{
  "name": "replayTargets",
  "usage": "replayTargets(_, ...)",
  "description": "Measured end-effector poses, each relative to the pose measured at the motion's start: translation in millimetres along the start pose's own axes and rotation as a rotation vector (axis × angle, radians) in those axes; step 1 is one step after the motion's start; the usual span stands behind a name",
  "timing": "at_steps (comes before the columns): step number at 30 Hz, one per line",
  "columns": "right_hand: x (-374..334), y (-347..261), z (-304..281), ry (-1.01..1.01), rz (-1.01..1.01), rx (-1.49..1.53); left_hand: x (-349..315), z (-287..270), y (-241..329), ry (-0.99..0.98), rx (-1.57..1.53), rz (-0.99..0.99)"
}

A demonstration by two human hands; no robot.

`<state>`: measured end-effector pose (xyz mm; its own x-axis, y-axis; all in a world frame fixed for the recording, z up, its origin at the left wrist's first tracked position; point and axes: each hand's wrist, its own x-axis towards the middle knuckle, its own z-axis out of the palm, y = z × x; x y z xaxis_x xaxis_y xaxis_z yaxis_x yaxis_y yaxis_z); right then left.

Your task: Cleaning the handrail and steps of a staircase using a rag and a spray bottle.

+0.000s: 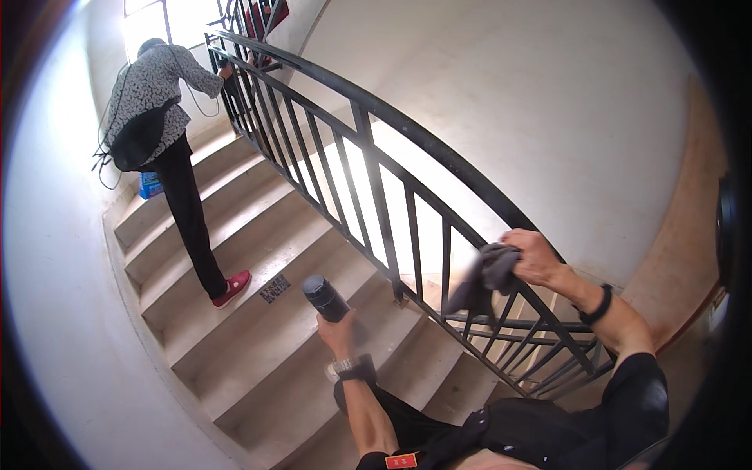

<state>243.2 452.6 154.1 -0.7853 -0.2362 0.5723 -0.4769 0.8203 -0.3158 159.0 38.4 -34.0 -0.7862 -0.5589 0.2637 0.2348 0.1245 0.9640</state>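
My left hand [336,334] is wrapped round a dark bottle [325,298] with a wide black cap, held up over the steps and tilted. In my right hand [535,258] is a bunched dark grey cloth [487,283], whose loose end hangs down in front of the bars and looks slightly blurred. That hand is at the black handrail [407,129]; whether the cloth presses on the rail I cannot tell.
Pale steps [258,294] climb to the upper left beside the black metal railing [374,200]. Higher up, a person [153,106] in a patterned top bends toward the railing, one hand at it. A blue package [150,186] sits by the wall near them.
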Motion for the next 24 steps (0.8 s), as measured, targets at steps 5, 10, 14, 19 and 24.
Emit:
replayTargets(5,-85,51,-62,0.222,0.205,-0.079,-47,-18,116,-0.161,-0.115,0.039)
replayTargets(10,-146,101,-74,0.154,0.396,-0.127,-98,-31,230,-0.297,-0.180,0.094)
replayTargets(14,-173,108,-69,0.081,0.515,0.270,-137,-37,323,-0.372,-0.303,0.143)
replayTargets(19,-200,114,-36,0.273,0.374,0.086,-177,-28,403,-0.403,-0.296,0.321)
replayTargets(24,-196,117,-15,0.428,0.262,-0.033,-217,-20,448,-0.826,-0.627,0.309)
